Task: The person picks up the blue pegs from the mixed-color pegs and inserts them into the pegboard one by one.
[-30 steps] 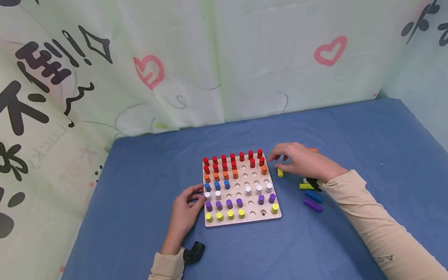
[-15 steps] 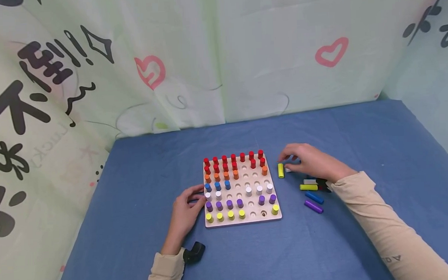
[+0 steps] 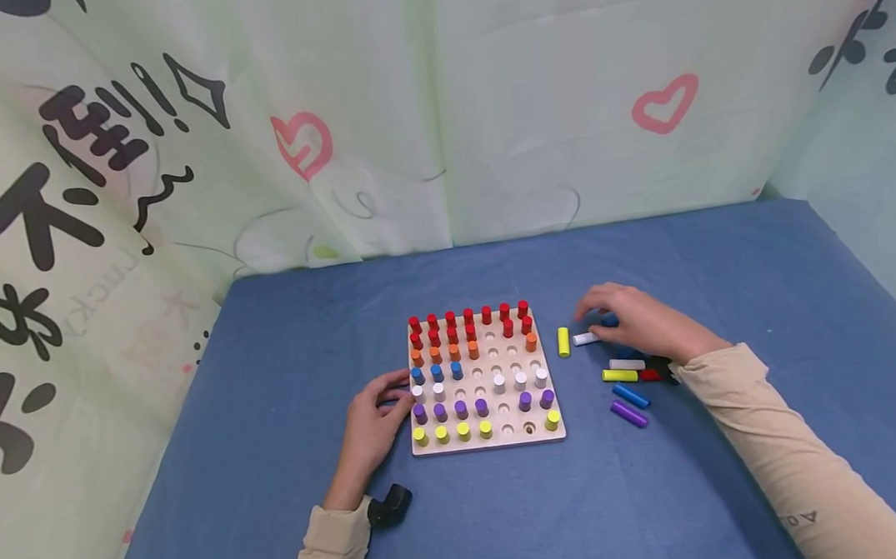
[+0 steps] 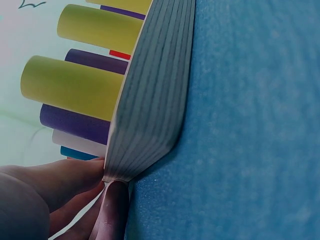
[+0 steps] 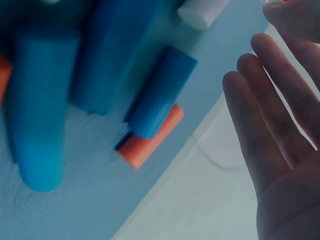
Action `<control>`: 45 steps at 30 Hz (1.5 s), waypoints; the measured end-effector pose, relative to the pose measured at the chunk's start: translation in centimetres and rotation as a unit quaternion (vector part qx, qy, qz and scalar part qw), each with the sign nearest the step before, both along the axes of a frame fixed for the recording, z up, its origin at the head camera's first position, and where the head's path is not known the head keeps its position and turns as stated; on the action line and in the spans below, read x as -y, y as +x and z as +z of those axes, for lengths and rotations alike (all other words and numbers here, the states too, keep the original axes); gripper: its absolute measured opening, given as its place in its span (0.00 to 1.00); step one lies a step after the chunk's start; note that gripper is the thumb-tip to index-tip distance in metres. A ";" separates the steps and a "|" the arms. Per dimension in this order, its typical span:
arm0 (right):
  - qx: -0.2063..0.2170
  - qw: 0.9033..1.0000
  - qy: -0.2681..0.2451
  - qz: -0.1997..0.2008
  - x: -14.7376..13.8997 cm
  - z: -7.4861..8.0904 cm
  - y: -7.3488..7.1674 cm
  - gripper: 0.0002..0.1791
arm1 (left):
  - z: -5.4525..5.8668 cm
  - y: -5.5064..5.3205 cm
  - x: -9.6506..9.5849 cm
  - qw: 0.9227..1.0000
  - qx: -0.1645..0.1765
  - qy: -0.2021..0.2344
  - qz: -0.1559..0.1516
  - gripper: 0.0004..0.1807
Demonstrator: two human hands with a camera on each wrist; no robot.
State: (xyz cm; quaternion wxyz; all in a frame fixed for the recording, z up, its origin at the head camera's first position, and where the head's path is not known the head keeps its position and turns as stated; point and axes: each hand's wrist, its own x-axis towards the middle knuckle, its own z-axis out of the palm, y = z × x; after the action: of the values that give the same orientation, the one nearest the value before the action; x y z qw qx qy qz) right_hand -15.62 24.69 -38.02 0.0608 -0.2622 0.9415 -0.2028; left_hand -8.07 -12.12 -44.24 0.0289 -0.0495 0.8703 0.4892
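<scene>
A wooden pegboard (image 3: 466, 449) stands mid-table, with red, orange, blue, white, purple and yellow pegs upright in rows; several holes show in its right half. My left hand (image 3: 375, 420) holds its left edge, thumb and fingertip pinching the rim (image 4: 155, 90) in the left wrist view. Right of the board, my right hand (image 3: 633, 317) hovers over loose pegs, its fingers (image 5: 250, 115) fairly straight in the right wrist view. A white peg (image 3: 585, 338) lies by the thumb, and a blue peg (image 3: 609, 319) shows between thumb and fingers. I see no peg in its grip.
Loose pegs lie right of the board: yellow (image 3: 563, 342), another yellow (image 3: 620, 375), white (image 3: 627, 364), red (image 3: 650, 376), blue (image 3: 631, 396) and purple (image 3: 629, 413). An orange peg (image 5: 140, 150) lies beside a blue one (image 5: 162, 92). A printed curtain (image 3: 502, 144) hangs behind the blue table.
My right hand has drawn away from the board to the right, uncovering the yellow, white and red pegs. The left hand and the pegboard hold their place.
</scene>
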 end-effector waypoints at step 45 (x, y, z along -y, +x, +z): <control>-0.001 0.998 0.047 -0.030 -2.6 -0.7 -0.1 0.12 | 0.1 0.0 0.0 1.000 -0.002 0.010 -0.003 0.19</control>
State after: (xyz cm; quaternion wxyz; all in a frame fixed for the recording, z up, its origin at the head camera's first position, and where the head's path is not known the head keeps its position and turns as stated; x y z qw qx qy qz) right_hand -15.73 27.30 -38.72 0.0664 -0.2305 0.9576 -0.1595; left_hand -8.06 -12.09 -44.19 0.0297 -0.0455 0.8655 0.4980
